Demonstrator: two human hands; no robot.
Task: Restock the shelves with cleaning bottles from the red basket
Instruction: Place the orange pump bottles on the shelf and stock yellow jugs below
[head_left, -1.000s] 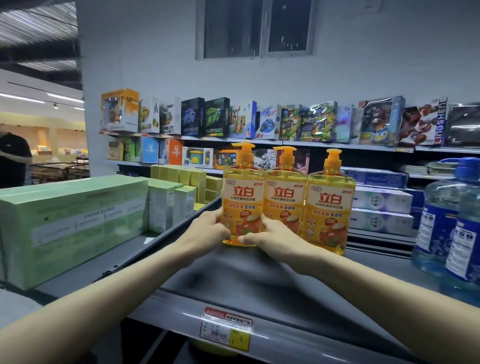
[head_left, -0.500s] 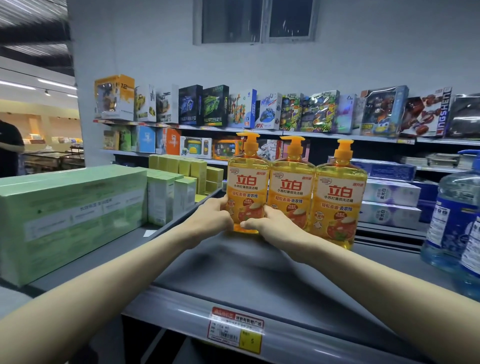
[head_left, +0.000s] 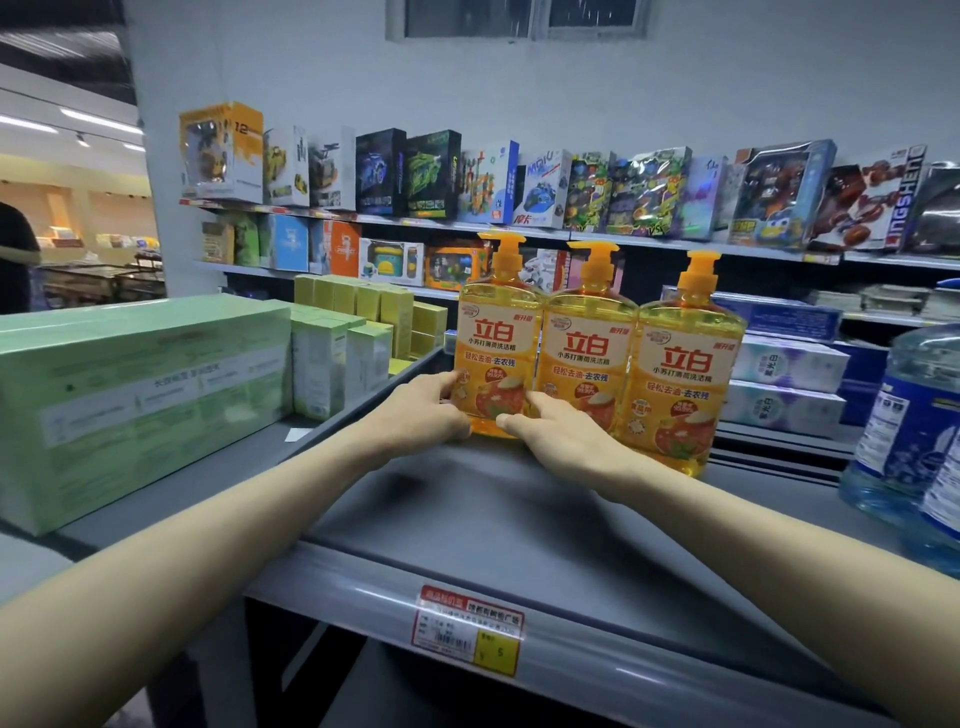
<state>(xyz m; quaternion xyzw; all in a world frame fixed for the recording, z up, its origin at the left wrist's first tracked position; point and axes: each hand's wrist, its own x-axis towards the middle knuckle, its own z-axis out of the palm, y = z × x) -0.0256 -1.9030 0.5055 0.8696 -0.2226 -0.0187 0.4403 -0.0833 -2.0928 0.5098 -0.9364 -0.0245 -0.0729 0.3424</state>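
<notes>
- 3 clear yellow plastic detergent bottles with orange pump tops stand upright in 1 row, sides touching, at centre frame: left bottle, middle bottle, right bottle.
- They stand on a grey metal shelf, towards its back.
- Our left hand grasps the left bottle low on its left side, fingers curled against the label.
- Our right hand grips the same bottle low on its right front, thumb and fingers on it beside the middle bottle.
- A red-and-yellow price label sits on the shelf's front edge, lower centre.
- We see pale green cardboard cartons at left.
- We see clear blue water jugs at the right edge.
- Coloured toy boxes fill the wall shelves, upper frame.
</notes>
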